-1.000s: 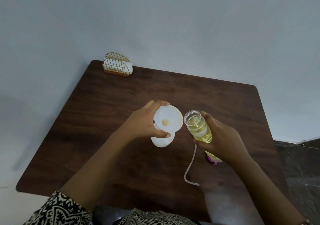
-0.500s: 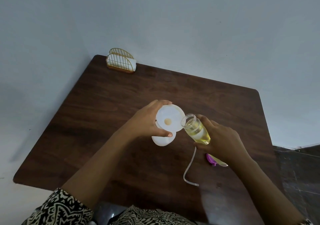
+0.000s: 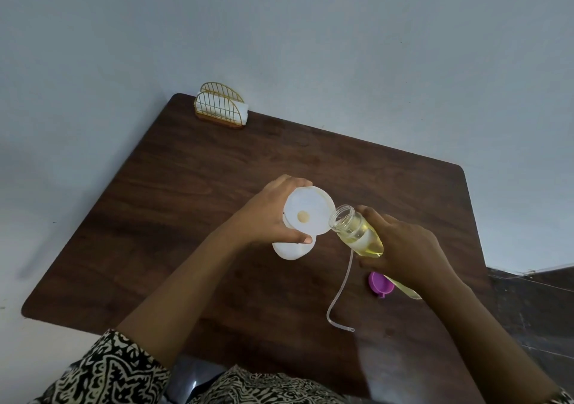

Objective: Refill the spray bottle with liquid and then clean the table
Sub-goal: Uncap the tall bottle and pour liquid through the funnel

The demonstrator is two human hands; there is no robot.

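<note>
My left hand [image 3: 267,217] grips a white round funnel [image 3: 309,214] that sits on top of a white bottle [image 3: 292,250] standing mid-table. My right hand [image 3: 403,248] holds a clear bottle of yellow liquid [image 3: 354,229], uncapped and tilted, its open mouth touching the funnel's right rim. A purple cap [image 3: 380,284] lies on the table just below my right hand. A thin clear tube [image 3: 338,295] curls across the wood, and its upper end is hidden behind the clear bottle. No liquid is seen flowing.
The dark wooden table [image 3: 217,186] stands against a pale wall. A gold wire napkin holder [image 3: 222,105] with white napkins stands at the far left corner. A dark floor shows past the table's right edge.
My right hand has tipped the clear bottle further and brought its mouth left to the funnel's rim. The purple cap shows more. My left hand has stayed on the funnel.
</note>
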